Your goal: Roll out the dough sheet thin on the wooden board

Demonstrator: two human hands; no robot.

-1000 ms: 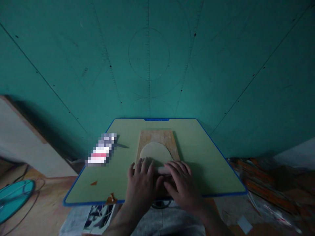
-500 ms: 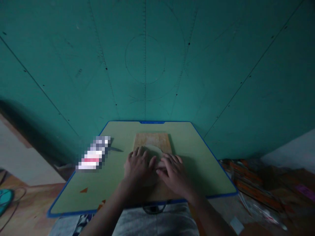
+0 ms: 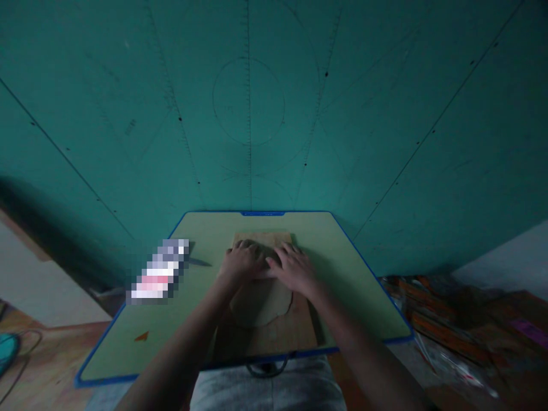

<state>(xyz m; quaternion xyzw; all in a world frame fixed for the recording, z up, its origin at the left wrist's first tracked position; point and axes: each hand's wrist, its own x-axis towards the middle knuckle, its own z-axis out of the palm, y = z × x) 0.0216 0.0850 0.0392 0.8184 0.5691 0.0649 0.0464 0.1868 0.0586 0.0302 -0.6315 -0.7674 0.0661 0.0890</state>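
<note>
A flat, pale round of dough (image 3: 261,302) lies on a wooden board (image 3: 295,334) in the middle of a green table with a blue rim (image 3: 359,291). Both my hands rest side by side at the far end of the dough, fingers stretched forward and lying flat. My left hand (image 3: 242,264) and my right hand (image 3: 293,267) press on a pale rolling pin (image 3: 269,269), of which only a sliver shows between them. The near part of the dough lies uncovered toward me.
A blurred-out packet (image 3: 158,271) lies on the table's left side, with a dark pointed blade (image 3: 200,262) beside it. A small orange scrap (image 3: 141,336) sits near the left front edge. A teal marked wall (image 3: 257,114) rises behind. Clutter (image 3: 449,319) covers the floor at right.
Both hands have moved away from me along the board, from the near edge of the dough to its far end. The near part of the dough now shows.
</note>
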